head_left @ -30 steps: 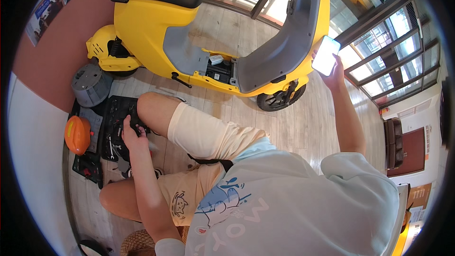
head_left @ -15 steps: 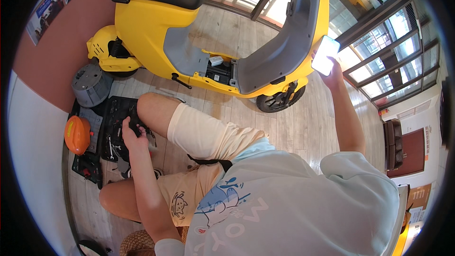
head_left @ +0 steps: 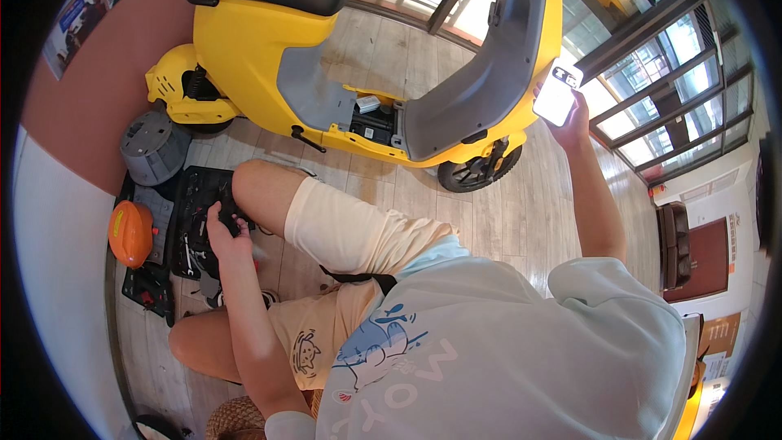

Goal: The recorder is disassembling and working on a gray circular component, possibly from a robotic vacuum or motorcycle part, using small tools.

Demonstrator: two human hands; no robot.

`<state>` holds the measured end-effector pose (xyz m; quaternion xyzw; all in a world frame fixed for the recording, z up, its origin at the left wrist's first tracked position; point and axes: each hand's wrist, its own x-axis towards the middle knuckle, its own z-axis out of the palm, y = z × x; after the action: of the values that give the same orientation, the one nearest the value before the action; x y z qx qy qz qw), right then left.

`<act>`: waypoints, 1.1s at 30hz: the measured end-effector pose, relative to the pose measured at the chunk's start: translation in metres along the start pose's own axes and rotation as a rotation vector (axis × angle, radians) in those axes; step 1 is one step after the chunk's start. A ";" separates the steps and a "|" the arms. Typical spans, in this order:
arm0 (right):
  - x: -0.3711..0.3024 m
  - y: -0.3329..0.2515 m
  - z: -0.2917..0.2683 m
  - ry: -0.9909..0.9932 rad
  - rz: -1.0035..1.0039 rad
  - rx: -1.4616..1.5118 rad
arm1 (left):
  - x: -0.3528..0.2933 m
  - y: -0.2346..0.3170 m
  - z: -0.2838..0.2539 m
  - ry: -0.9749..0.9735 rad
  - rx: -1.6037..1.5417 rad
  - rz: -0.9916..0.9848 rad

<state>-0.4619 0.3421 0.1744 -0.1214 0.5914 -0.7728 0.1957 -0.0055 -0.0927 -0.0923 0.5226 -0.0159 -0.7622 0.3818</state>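
My right hand (head_left: 576, 124) holds up a smartphone (head_left: 555, 106) with a bright white screen, beside the front of a yellow electric scooter (head_left: 252, 37). Dark shapes show near the top of the screen. By my raised knee, my left hand (head_left: 228, 234) is closed with its fingers curled. Something dark shows at those fingers, but its kind cannot be made out against the black tool case (head_left: 195, 236) behind. The scooter's footboard lies uncovered, with dark parts and a small silvery piece (head_left: 369, 103) in the opening.
An orange helmet-like shell (head_left: 131, 234) and a grey round-sided bucket (head_left: 153, 148) are on the left, near the wall. A smaller dark case (head_left: 149, 292) is in front of them. Glass doors (head_left: 684, 98) line the right, and a brown sofa (head_left: 674, 244) stands farther off.
The phone's screen was almost plain white and now carries dark shapes near its top. Both hands stay nearly where they were; the whole view has shifted slightly.
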 end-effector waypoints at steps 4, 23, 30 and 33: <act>-0.003 -0.003 0.010 -0.001 0.009 0.020 | -0.007 0.003 -0.002 0.012 -0.003 0.004; 0.002 -0.003 0.001 0.090 -0.054 -0.027 | -0.007 0.005 0.000 -0.010 0.004 0.000; 0.003 -0.002 0.001 0.094 -0.036 -0.036 | -0.008 0.006 0.000 -0.027 -0.002 0.005; 0.001 -0.002 0.003 0.104 -0.040 -0.040 | -0.009 0.005 0.000 -0.033 0.001 0.013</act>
<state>-0.4620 0.3398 0.1775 -0.0968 0.6137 -0.7698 0.1465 -0.0011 -0.0912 -0.0829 0.5100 -0.0259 -0.7682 0.3862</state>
